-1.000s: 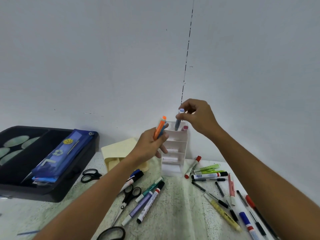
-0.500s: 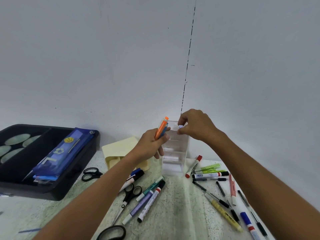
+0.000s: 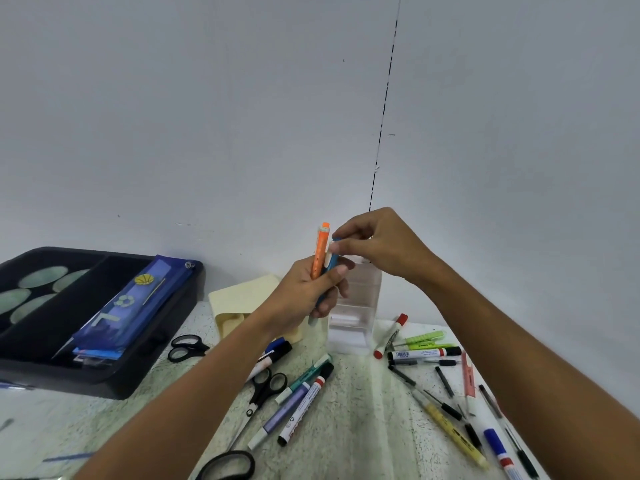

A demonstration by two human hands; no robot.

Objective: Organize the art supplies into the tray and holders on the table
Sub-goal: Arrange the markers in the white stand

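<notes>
Right hand takes the blue pen from the left.
Your left hand [image 3: 308, 289] holds the orange pen [image 3: 321, 251] and blue pen [image 3: 330, 268] upright; your right hand [image 3: 377, 244] pinches the blue one's top, holder [image 3: 356, 306] just behind and below.

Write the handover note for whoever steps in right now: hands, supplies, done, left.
Left hand grips an orange pen and a blue pen upright.
Right hand pinches the top of the blue pen.
White tiered holder stands just behind the hands; its contents are hidden.
Black tray already holds a blue pencil case.
Left: both held pens, plus the loose markers, highlighters and scissors on the table.
</notes>
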